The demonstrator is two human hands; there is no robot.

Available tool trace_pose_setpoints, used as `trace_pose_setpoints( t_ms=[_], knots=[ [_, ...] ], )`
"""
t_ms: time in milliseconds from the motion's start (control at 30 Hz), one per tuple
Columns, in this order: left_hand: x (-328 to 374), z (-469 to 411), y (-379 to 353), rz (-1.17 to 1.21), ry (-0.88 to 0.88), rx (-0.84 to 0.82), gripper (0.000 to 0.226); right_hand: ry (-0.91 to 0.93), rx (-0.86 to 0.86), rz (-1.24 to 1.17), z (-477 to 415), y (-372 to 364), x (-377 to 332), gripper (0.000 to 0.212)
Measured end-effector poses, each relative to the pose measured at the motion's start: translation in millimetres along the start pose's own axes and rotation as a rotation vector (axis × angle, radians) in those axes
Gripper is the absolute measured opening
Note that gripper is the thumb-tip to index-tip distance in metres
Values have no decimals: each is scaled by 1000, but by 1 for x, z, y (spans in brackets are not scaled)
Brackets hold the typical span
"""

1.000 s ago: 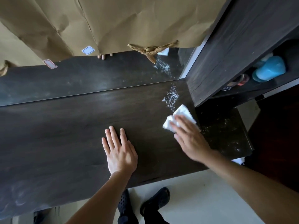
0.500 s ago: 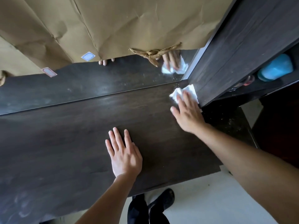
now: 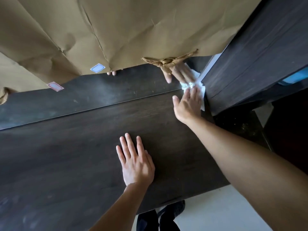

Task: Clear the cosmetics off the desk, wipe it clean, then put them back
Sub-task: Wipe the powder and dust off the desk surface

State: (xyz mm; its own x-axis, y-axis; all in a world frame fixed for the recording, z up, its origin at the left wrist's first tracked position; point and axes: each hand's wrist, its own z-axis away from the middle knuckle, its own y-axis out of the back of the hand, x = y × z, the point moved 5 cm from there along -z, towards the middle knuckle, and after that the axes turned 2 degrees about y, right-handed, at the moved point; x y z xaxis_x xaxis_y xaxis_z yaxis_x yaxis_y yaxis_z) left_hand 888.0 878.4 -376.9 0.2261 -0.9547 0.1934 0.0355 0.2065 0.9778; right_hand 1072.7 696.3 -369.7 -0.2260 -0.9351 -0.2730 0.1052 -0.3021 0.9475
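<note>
Right hand [image 3: 187,105], fingers straight, presses white tissue [image 3: 200,88] into the desk's [image 3: 75,155] far right corner, against the dark cabinet [image 3: 250,64]. Left hand [image 3: 135,164] lies flat mid-desk, fingers spread, gripping nothing.

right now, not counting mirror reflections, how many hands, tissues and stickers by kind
hands, left hand and right hand: 2
white tissue: 1
stickers, blue-edged sticker and red-edged sticker: 2
total: 5

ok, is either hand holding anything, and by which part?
Nothing is gripped. The right hand presses straight fingers on top of the white tissue at the far right corner of the desk; the left hand lies flat on it.
</note>
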Motion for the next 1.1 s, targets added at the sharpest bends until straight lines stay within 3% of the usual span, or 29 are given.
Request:
trace_pose_setpoints(
  t_ms=[33, 133, 167, 333, 400, 500, 600, 667, 767, 800, 967, 1033, 1100],
  knots=[
    [-1, -1, -1, 0, 1, -4, 55, 40, -18, -28, 5, -4, -9, 68],
    [-5, 1, -3, -8, -9, -21, 56, 504, -56, 34, 33, 0, 5, 58],
    [-5, 1, -3, -8, -16, -28, 56, 567, -62, 37, 34, 8, 21, 54],
    [-3, -4, -1, 22, -11, -29, 55, 284, 67, -36, 10, 12, 22, 52],
    [-5, 0, -2, 33, -18, -25, 55, 390, 88, -115, 58, -5, 2, 52],
    [-5, -3, -3, 39, -31, -33, 55, 655, -101, -147, 145, -9, 8, 44],
    [-2, -4, -2, 48, -23, -46, 56, 699, -70, -143, 110, 9, 24, 39],
    [1, -3, -1, 45, -24, -61, 56, 490, 45, -88, 47, 20, 28, 42],
    [1, -5, -2, 40, -36, -64, 56, 89, 63, -45, 8, 9, 18, 56],
    [2, -6, -2, 44, -36, -67, 55, 60, 59, -40, 12, 0, 6, 58],
    [-8, -3, -6, 36, -62, -81, 56, 652, -84, -73, 66, -28, -74, 47],
    [-11, -3, -4, 37, -82, -78, 56, 686, -85, -52, 63, -16, -52, 47],
    [-10, -6, -2, 43, -88, -67, 56, 538, 6, 3, 44, 2, -15, 48]
  ],
)
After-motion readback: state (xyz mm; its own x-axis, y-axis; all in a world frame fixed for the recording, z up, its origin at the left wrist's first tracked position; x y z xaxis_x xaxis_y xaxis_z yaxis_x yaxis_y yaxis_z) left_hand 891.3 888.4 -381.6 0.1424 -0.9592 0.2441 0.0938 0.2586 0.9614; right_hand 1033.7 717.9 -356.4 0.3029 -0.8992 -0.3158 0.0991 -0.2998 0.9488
